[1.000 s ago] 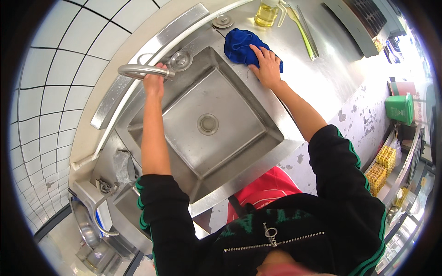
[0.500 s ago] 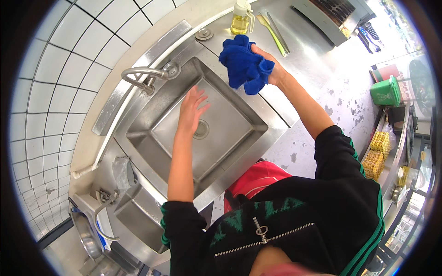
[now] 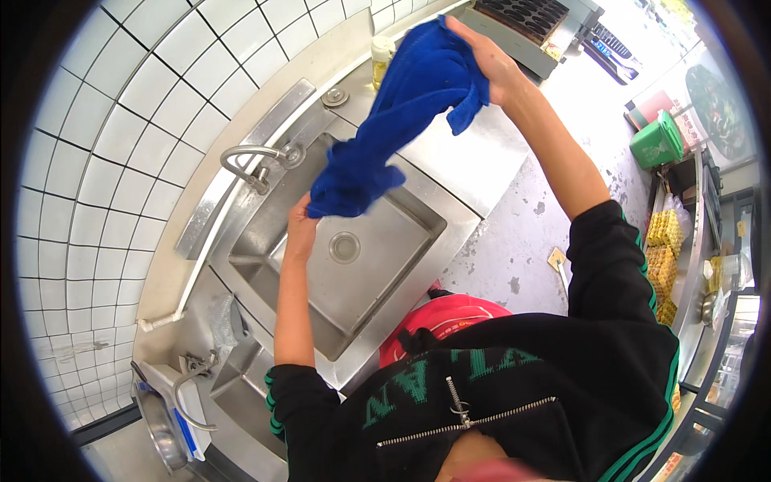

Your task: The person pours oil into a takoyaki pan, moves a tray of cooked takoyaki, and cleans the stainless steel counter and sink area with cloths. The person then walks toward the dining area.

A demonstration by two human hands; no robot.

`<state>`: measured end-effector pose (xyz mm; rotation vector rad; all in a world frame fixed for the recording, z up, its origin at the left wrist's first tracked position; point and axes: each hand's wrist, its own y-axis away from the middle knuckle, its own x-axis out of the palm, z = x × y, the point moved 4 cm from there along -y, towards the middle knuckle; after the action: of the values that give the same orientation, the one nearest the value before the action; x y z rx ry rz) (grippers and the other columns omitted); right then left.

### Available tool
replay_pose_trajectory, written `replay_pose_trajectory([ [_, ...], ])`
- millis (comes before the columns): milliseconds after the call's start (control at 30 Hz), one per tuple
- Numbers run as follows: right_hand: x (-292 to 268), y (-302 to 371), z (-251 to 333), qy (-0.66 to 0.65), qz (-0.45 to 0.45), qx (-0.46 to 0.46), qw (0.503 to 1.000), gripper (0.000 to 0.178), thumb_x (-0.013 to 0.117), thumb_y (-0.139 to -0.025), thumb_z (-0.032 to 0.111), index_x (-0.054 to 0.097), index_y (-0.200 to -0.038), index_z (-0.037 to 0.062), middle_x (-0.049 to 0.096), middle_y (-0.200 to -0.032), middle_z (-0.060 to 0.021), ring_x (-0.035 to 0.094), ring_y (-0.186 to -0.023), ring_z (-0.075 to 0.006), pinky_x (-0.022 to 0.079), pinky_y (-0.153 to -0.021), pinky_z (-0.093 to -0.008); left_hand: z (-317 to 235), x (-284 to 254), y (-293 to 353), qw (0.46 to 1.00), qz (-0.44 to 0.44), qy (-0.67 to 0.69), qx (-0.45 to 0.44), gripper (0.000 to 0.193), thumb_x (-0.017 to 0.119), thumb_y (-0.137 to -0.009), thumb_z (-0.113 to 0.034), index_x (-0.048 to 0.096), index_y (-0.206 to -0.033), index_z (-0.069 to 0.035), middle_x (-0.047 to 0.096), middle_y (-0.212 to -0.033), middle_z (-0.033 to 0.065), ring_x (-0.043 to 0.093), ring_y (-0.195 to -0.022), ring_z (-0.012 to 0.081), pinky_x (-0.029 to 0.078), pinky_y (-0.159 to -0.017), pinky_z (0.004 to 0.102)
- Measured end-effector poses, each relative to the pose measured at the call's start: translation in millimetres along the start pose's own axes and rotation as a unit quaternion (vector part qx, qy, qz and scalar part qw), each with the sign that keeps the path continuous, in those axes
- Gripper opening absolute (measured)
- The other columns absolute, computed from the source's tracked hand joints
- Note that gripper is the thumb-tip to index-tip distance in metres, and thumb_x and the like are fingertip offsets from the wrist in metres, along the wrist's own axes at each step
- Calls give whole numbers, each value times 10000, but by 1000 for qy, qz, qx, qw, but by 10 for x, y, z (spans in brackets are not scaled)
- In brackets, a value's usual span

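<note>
A blue cloth is stretched between my two hands, above the sink and the steel counter. My right hand grips its upper end at the far right; the fingers are partly behind the fabric. Over the left part of the sink, my left hand is closed on the lower end, its fingertips covered by the cloth. Beside that hand, the curved faucet stands at the sink's back edge. The drain shows in the basin below.
An oil bottle stands behind the cloth, partly hidden. A baking machine with dark moulds sits at the back right. A second sink with its own faucet lies to the left. A green bin and yellow stacks are along the right.
My right hand has lifted the blue cloth farther away and up. My left hand, empty and spread before, has taken hold of the other end, and the bunched cloth is now drawn out long.
</note>
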<state>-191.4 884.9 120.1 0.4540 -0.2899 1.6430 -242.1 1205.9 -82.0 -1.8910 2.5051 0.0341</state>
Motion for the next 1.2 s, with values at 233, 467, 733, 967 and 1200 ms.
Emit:
replay_pose_trajectory([
  [233, 1019, -14, 12, -61, 281, 84, 954, 384, 422, -939, 311, 553, -1028, -39, 628, -927, -130, 627, -767, -185, 539, -725, -303, -880, -157, 64, 987, 141, -33, 67, 518, 609, -740, -17, 474, -1240, -42, 543, -1182, 11, 490, -1105, 151, 351, -983, 314],
  [467, 994, -224, -489, -222, 205, 107, 947, 645, 380, -886, 539, 475, -1153, -40, 559, -1088, -160, 568, -967, -256, 448, -873, -368, -1307, 513, 101, 984, 52, 167, -26, 484, 579, -858, -231, 427, -1257, -3, 546, -1170, 85, 522, -1078, 198, 407, -931, 329],
  [733, 395, 344, -1482, 137, 207, 55, 967, 481, 542, -867, 390, 556, -1126, -14, 610, -1075, -79, 572, -953, -160, 418, -885, -280, -1374, 424, 93, 925, 128, 328, -141, 320, 493, -899, -129, 494, -1162, 54, 561, -1152, 147, 557, -1046, 238, 433, -928, 369],
  [967, 301, 42, -1128, 134, 138, 80, 978, 304, 680, -779, 311, 620, -863, 25, 620, -815, -56, 571, -714, -148, 460, -709, -270, -1003, -242, 452, 927, 50, 185, -323, 329, 457, -787, 38, 494, -1108, 104, 591, -1077, 184, 613, -939, 251, 489, -856, 385],
  [1200, 508, -59, -1527, 499, 214, 94, 835, 501, 744, -696, 298, 551, -993, -57, 592, -907, -138, 592, -842, -234, 468, -788, -329, -789, -847, 1063, 948, -136, 49, -283, 467, 419, -770, 5, 401, -1235, 54, 585, -974, 125, 601, -825, 171, 508, -765, 298],
])
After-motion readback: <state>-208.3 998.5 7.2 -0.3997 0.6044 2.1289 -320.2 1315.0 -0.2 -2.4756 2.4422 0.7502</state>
